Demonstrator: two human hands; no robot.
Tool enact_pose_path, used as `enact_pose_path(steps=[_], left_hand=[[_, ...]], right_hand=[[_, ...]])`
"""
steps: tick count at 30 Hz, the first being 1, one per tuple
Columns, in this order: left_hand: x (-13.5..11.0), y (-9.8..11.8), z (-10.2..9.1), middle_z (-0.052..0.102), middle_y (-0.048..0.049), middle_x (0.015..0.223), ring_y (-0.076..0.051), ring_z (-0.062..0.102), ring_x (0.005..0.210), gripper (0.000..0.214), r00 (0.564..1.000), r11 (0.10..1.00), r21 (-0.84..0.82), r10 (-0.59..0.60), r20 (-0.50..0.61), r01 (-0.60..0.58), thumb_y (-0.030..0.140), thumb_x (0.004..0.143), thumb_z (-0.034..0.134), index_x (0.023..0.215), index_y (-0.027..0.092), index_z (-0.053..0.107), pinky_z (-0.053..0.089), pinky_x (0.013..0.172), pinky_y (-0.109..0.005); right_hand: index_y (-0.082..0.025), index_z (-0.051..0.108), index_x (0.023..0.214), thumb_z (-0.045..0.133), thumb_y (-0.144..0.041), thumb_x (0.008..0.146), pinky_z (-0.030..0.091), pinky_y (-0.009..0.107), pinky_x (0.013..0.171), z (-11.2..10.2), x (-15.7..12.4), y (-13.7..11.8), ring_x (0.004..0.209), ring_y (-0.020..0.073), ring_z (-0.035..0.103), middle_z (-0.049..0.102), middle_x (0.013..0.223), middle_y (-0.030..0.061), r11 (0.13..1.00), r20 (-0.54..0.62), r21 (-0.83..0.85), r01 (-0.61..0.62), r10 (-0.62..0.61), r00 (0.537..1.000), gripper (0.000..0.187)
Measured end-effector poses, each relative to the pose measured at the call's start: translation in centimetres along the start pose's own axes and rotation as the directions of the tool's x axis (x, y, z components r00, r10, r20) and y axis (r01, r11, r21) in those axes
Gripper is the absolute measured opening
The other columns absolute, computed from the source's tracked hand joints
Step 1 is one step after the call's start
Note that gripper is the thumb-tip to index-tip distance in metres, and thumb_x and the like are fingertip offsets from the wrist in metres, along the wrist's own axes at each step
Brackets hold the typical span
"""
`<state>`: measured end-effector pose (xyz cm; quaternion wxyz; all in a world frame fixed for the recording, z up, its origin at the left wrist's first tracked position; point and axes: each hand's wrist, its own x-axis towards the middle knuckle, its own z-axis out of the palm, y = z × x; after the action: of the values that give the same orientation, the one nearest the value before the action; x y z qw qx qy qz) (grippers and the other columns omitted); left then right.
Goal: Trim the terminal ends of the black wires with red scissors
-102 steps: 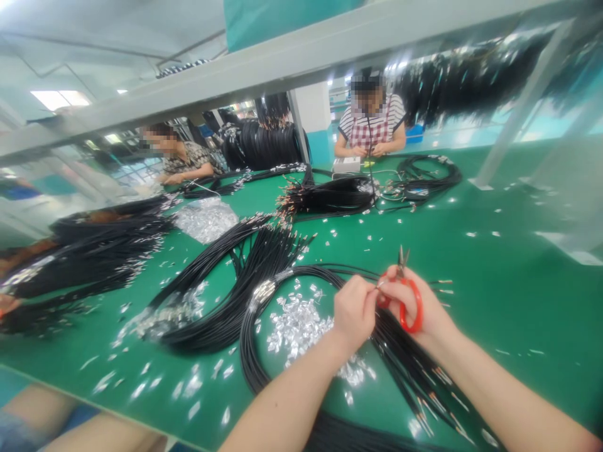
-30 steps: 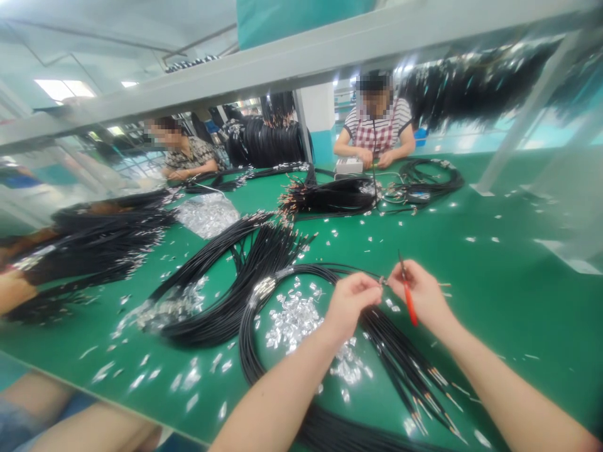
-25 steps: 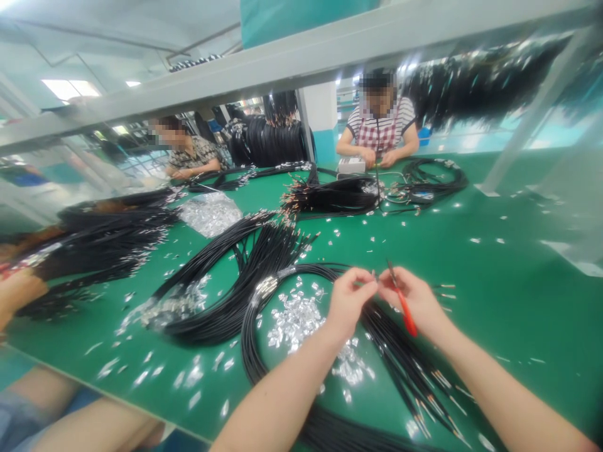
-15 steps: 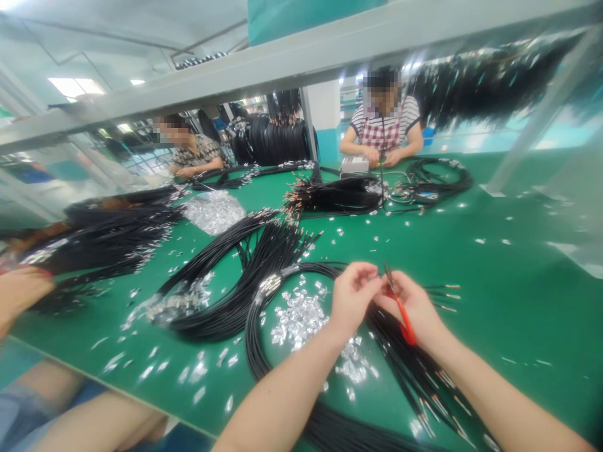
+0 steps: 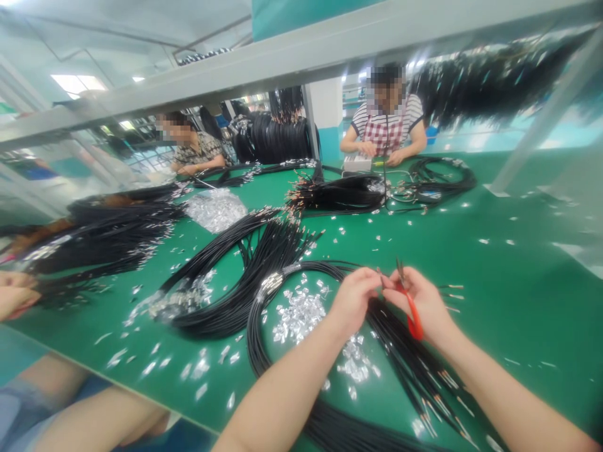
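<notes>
My left hand (image 5: 354,300) is closed in a pinch on what looks like the end of a black cable, its exact tip too small to make out. Close beside it, my right hand (image 5: 426,306) holds red-handled scissors (image 5: 414,321), blades pointing up, while its thumb and fingertip meet at the same cable end. Below both hands a coil of black cables (image 5: 254,342) lies on the green table, gathered by a clear tie. Its loose ends (image 5: 436,376) fan out to the lower right, showing stripped coppery and white tips. Silvery foil scraps (image 5: 301,317) are heaped inside the coil.
More cable bundles (image 5: 221,314) lie to the left, near a clear bag of silvery pieces (image 5: 217,210). Two co-workers sit across the green table (image 5: 527,301); another person's hand (image 5: 16,295) is at far left. A metal shelf beam (image 5: 235,69) crosses overhead.
My hands have shifted slightly apart, the right one with the scissors a little to the right. The neighbour's hand at far left has drawn back left.
</notes>
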<state>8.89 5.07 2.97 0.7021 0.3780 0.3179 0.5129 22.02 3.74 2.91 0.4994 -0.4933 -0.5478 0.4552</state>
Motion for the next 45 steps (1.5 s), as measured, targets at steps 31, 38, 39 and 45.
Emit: enact_pose_path(steps=[31, 38, 39, 45], left_hand=[[-1.8, -1.9, 2.1, 0.051, 0.0015, 0.058, -0.010, 0.044, 0.055, 0.013, 0.987, 0.906, 0.395, 0.161, 0.018, -0.155, 0.015, 0.070, 0.049, 0.058, 0.016, 0.049, 0.035, 0.056, -0.024], [-1.9, -2.1, 2.0, 0.050, 0.0013, 0.060, -0.010, 0.046, 0.061, 0.016, 0.966, 0.856, 0.458, 0.258, 0.020, -0.238, 0.013, 0.072, 0.045, 0.057, 0.016, 0.047, 0.036, 0.060, -0.024], [-1.9, -2.1, 1.9, 0.050, 0.0014, 0.059, -0.010, 0.046, 0.060, 0.015, 0.968, 0.864, 0.447, 0.252, 0.013, -0.231, 0.014, 0.072, 0.046, 0.057, 0.016, 0.048, 0.036, 0.060, -0.024], [-0.8, -1.9, 1.8, 0.052, 0.0040, 0.056, -0.005, 0.039, 0.044, 0.016, 0.997, 0.981, 0.192, 0.045, -0.063, -0.032, 0.023, 0.067, 0.061, 0.079, 0.017, 0.053, 0.027, 0.043, -0.019]], right_hand=[[-0.018, 0.050, 0.070, 0.043, -0.058, 0.079, 0.029, 0.019, 0.034, -2.8, -5.8, -2.6, 0.031, 0.0066, 0.038, 0.047, 0.039, -0.0052, 0.951, 0.292, -0.081, -0.297, 0.308, 0.906, 0.042], [-0.018, 0.050, 0.067, 0.043, -0.055, 0.081, 0.026, 0.019, 0.035, -1.9, -6.3, -2.7, 0.029, 0.0055, 0.032, 0.041, 0.032, -0.0070, 0.954, 0.219, -0.092, -0.285, 0.299, 0.929, 0.040], [-0.018, 0.050, 0.067, 0.043, -0.055, 0.081, 0.026, 0.019, 0.035, -1.9, -6.4, -2.8, 0.029, 0.0055, 0.031, 0.040, 0.032, -0.0072, 0.957, 0.219, -0.088, -0.275, 0.288, 0.932, 0.040], [-0.020, 0.052, 0.067, 0.049, -0.051, 0.078, 0.031, 0.021, 0.038, -3.4, -5.6, -2.7, 0.034, 0.0083, 0.038, 0.044, 0.039, -0.0063, 0.921, 0.097, -0.387, -0.052, 0.096, 0.991, 0.033]])
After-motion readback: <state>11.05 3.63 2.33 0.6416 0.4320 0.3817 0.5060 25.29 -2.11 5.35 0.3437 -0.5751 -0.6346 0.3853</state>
